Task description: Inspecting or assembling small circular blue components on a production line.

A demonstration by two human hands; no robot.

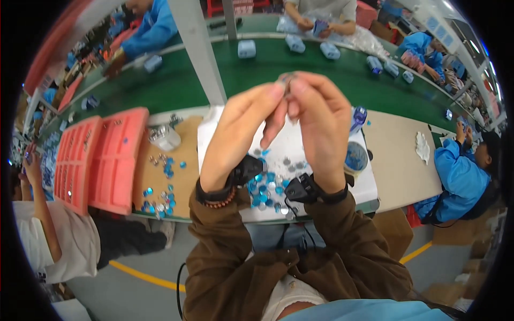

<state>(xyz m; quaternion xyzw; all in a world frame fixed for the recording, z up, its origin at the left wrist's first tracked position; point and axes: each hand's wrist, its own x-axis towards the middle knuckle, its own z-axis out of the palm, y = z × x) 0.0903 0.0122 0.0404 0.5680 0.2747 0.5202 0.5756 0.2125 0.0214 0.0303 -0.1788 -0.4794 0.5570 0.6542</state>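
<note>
- Both hands are raised together above the table, near the centre of the view toward twelve o'clock.
- The left hand (pixel 238 134) and right hand (pixel 316 125) meet at their fingertips, pinching a small silvery part (pixel 284 80) between them.
- The grip of each hand is narrow: thumb and forefinger closed on the part, the other fingers loosely curled.
- The part looks like a tiny metal piece, grey and shiny; its exact shape is too small to make out.
- It is probably light and stiff, smooth enough to slip, so a fingertip pinch on its edges seems the safest hold.
- Directly under the hands, a white sheet (pixel 214 136) on the table carries a scatter of blue and silver pieces (pixel 267 184), round and glossy.
- At three o'clock of that scatter stands a small blue bowl (pixel 355 158).
- At nine o'clock lie two pink trays (pixel 115 155) with rows of slots, and more loose blue pieces (pixel 160 198) on a brown board.
- A clear plastic jar (pixel 163 136) lies on its side near the trays.
- Beyond the table, at twelve o'clock, runs a green conveyor belt (pixel 176 85) bearing pale blue boxes (pixel 246 49).
- Other people in blue jackets work around the belt's far side and at three o'clock.
</note>
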